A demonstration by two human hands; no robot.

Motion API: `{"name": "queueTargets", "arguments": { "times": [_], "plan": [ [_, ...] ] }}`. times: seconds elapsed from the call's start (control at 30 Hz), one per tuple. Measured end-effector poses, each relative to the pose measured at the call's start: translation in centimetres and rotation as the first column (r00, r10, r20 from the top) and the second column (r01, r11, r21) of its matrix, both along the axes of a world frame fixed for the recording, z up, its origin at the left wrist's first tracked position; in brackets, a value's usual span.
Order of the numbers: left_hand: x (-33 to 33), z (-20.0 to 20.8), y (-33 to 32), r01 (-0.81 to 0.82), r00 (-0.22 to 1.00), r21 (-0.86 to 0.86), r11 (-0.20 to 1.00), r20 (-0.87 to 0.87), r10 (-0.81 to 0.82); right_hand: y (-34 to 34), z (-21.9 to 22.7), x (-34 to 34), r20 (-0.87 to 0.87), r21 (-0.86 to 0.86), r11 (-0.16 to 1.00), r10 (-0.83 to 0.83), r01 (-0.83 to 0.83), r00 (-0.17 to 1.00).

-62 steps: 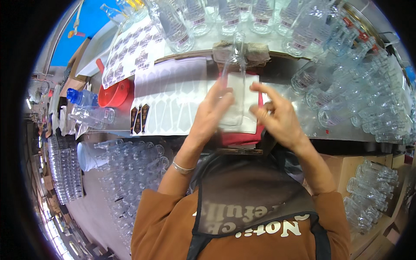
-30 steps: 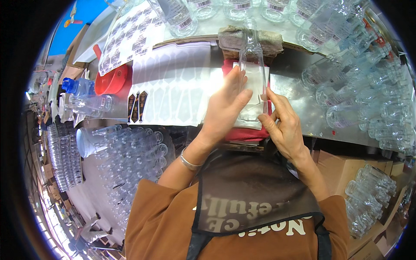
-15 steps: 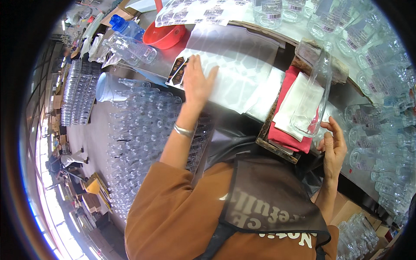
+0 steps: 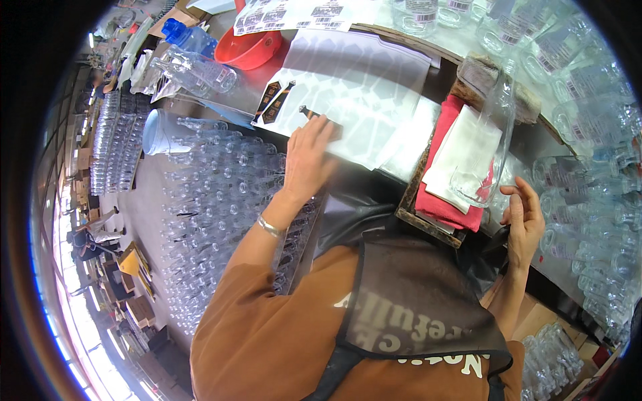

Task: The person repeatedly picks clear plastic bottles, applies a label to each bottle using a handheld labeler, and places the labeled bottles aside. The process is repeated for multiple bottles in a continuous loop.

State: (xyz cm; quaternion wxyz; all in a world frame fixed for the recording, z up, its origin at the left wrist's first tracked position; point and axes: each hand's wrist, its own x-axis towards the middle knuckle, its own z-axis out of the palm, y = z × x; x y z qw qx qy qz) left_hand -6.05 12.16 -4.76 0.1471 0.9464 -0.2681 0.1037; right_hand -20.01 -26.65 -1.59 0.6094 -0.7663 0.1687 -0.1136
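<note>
My left hand (image 4: 307, 157) is closed at its fingertips on a black-and-orange label (image 4: 309, 112), just over the white backing sheet (image 4: 391, 73). Part of that label is hidden by my fingers. At the sheet's left end, more black-and-orange labels (image 4: 269, 107) lie on it. A clear empty bottle (image 4: 478, 180) rests on a folded white cloth (image 4: 449, 160), with a red cloth (image 4: 428, 204) underneath, on a dark wooden-edged box (image 4: 411, 204). Beside the bottle's base, my right hand (image 4: 525, 220) has loosely bent fingers, apart, with nothing visible in them.
Clear bottles (image 4: 568, 177) with printed labels crowd the right side. Many more bottles (image 4: 221, 200) stand in rows at lower left. A red bowl (image 4: 251, 52), a blue-capped bottle (image 4: 190, 40), a printed label sheet (image 4: 287, 15) and a brown rag (image 4: 495, 87) lie around the worktop.
My left hand has moved down and right from the sheet's left end, a label now at its fingertips, uncovering labels there. My right hand has shifted slightly right of the bottle.
</note>
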Motion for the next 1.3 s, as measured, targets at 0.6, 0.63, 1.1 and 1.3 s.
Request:
{"name": "queueTargets", "arguments": {
  "times": [0.6, 0.63, 1.1, 1.3],
  "plan": [
    [4.2, 10.7, -20.1, 0.67, 0.742, -0.386, 0.634, 0.324, -0.587, 2.8, 2.8, 1.1, 0.03, -0.428, 0.88, 0.24, -0.204, 0.97],
    [4.1, 9.8, -20.2, 0.706, 0.708, -0.327, 0.629, 0.361, -0.607, 2.8, 2.9, 1.1, 0.037, -0.425, 0.882, 0.241, -0.203, 0.97],
    [2.6, 8.2, -19.2, 0.488, 0.772, -0.598, 0.636, -0.044, -0.634, 0.7, 3.4, 5.0, -0.07, 0.172, 0.972, 0.176, -0.162, 0.982],
    [2.9, 6.7, -19.7, 0.414, 0.795, -0.589, 0.694, -0.138, -0.591, 1.4, 3.4, 5.4, -0.061, 0.045, 0.984, 0.176, -0.174, 0.982]
  ]
}}
